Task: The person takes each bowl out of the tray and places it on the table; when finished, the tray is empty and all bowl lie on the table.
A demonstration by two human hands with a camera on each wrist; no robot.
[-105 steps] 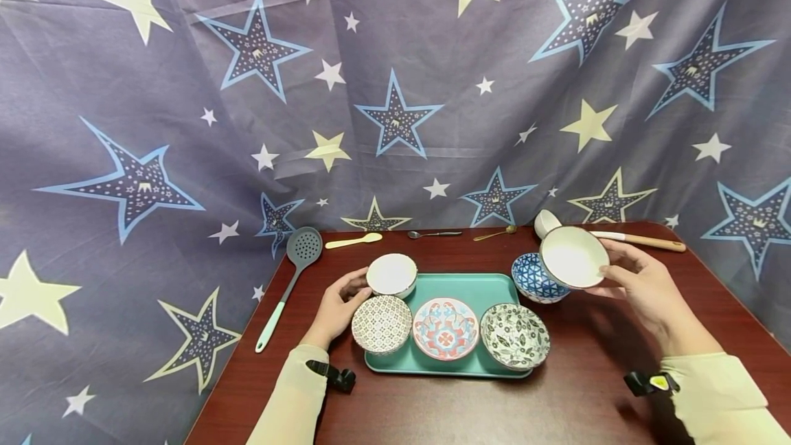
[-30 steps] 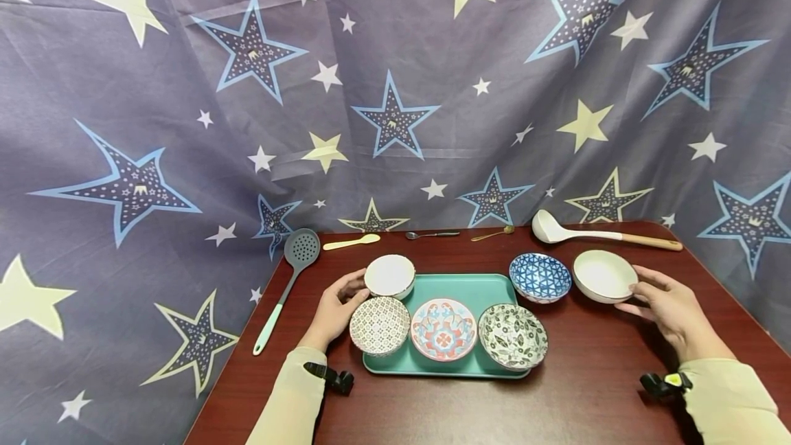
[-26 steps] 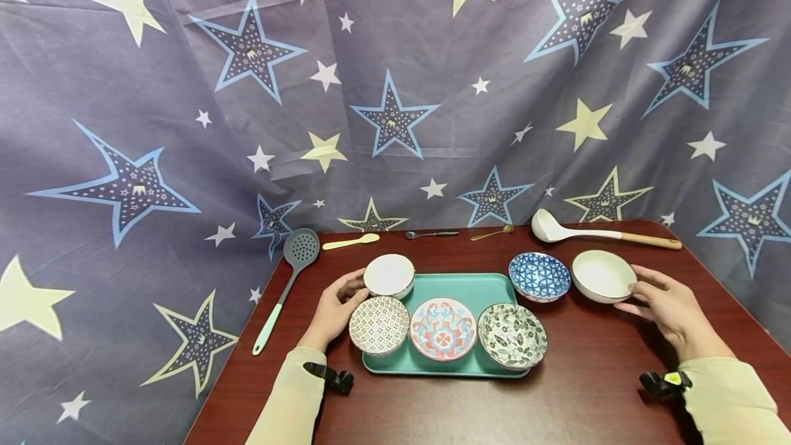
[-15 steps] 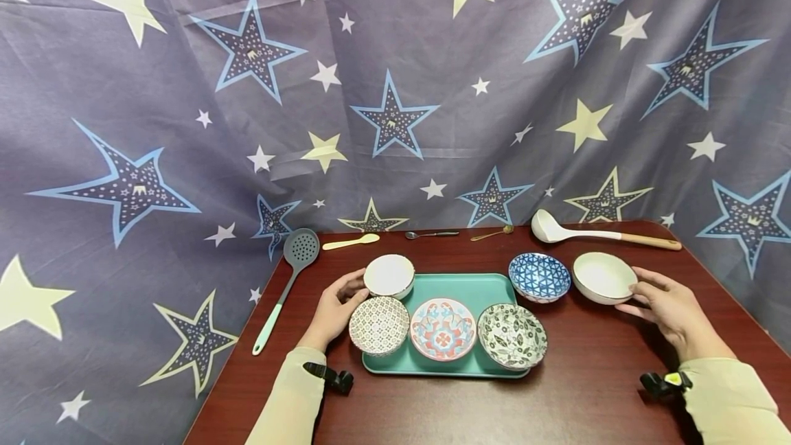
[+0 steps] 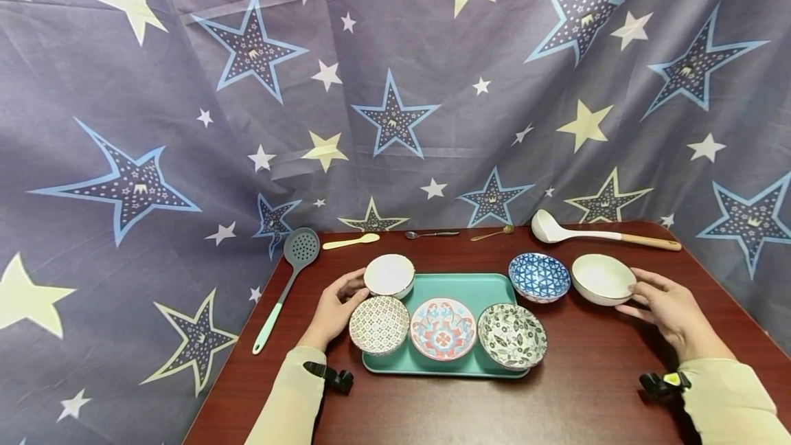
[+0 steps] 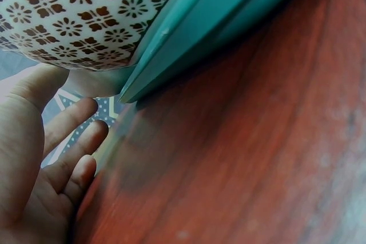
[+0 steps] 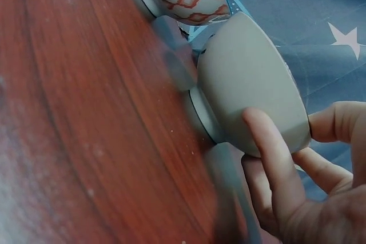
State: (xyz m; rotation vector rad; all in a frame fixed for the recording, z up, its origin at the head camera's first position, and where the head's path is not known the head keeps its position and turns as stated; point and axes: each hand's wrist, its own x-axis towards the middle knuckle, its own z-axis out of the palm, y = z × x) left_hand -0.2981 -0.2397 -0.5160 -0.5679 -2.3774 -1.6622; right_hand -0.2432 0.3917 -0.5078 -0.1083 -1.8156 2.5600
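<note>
In the head view my left hand (image 5: 334, 310) lies beside a small white bowl (image 5: 389, 275), thumb and fingers at its left side. Several of its fingers are loosely spread in the left wrist view; whether they press the bowl is hidden. Just in front is a brown-patterned bowl (image 5: 380, 325). My right hand (image 5: 670, 313) holds a cream bowl (image 5: 602, 279) by its right side. The right wrist view shows fingers against the bowl's plain outer wall (image 7: 246, 78), its foot at the table surface. A blue-patterned bowl (image 5: 540, 277) stands left of it.
A teal tray (image 5: 463, 285) bears a red-and-blue bowl (image 5: 443, 329) and a black leaf-patterned bowl (image 5: 512, 336). Behind lie a ladle (image 5: 546, 226), a yellow spoon (image 5: 352, 242), a dark-handled spoon (image 5: 432, 233) and a gold spoon (image 5: 492, 233). A skimmer (image 5: 302, 248) lies left; a star-printed curtain (image 5: 395, 88) hangs behind.
Since 3.5 s ago, my right hand has brought the cream bowl down and right, from in front of the ladle to the table beside the blue bowl. My left hand has stayed in place.
</note>
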